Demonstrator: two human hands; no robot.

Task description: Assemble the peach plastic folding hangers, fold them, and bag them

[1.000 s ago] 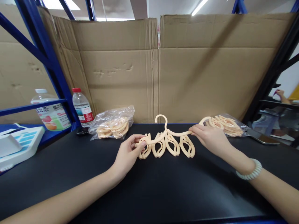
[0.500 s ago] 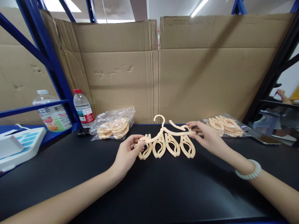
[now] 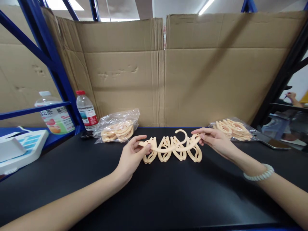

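A cream plastic folding hanger (image 3: 166, 149) stretches between my two hands, its arms sagging toward the middle and its hook curling up right of centre. My left hand (image 3: 131, 156) pinches one end between thumb and fingers. At the other end, my right hand (image 3: 215, 141) grips the hanger with its fingertips. Just behind and below it, several folded hangers (image 3: 165, 157) lie in a row on the black tabletop (image 3: 168, 195), partly covered by the held one.
Clear bags of cream hangers lie at the back left (image 3: 117, 130) and back right (image 3: 234, 130). A red-capped water bottle (image 3: 86, 112) stands left, a phone (image 3: 273, 141) lies right. Cardboard (image 3: 216, 70) walls the back. Another person's hand (image 3: 291, 96) shows far right.
The held hanger's arms have swung from peaking at the centre to sagging there. Its hook has shifted right and lower. Both hands keep their grip.
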